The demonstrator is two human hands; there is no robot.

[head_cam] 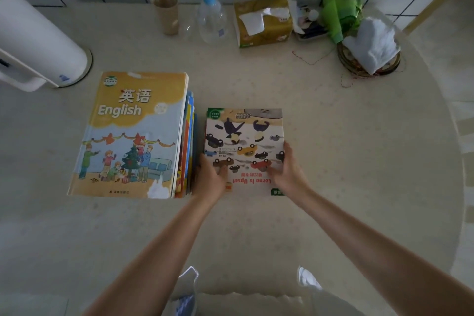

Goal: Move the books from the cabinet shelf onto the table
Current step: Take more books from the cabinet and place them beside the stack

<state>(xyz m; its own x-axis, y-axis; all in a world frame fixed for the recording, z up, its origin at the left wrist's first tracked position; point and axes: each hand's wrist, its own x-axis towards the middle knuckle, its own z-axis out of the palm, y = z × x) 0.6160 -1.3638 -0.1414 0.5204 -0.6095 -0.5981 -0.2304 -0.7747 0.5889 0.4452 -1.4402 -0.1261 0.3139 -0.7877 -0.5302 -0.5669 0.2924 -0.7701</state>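
Note:
A stack of books topped by a yellow "English" textbook (130,133) lies on the round beige table (256,226), left of centre. Beside it on the right lies a smaller picture book with toy cars on its cover, "Lorna Is Upset" (245,136), turned upside down to me. My left hand (210,177) grips its near left edge, thumb on the cover. My right hand (288,168) holds its near right edge, fingers on the cover. The book rests flat on the table or on thin books under it; I cannot tell which. No cabinet is in view.
Along the tiled wall stand a cardboard tube (165,13), a clear pump bottle (211,18), a tissue pack (263,20), a green toy (341,10) and a white cloth on a round basket (372,45). A white cylinder appliance (38,38) stands far left.

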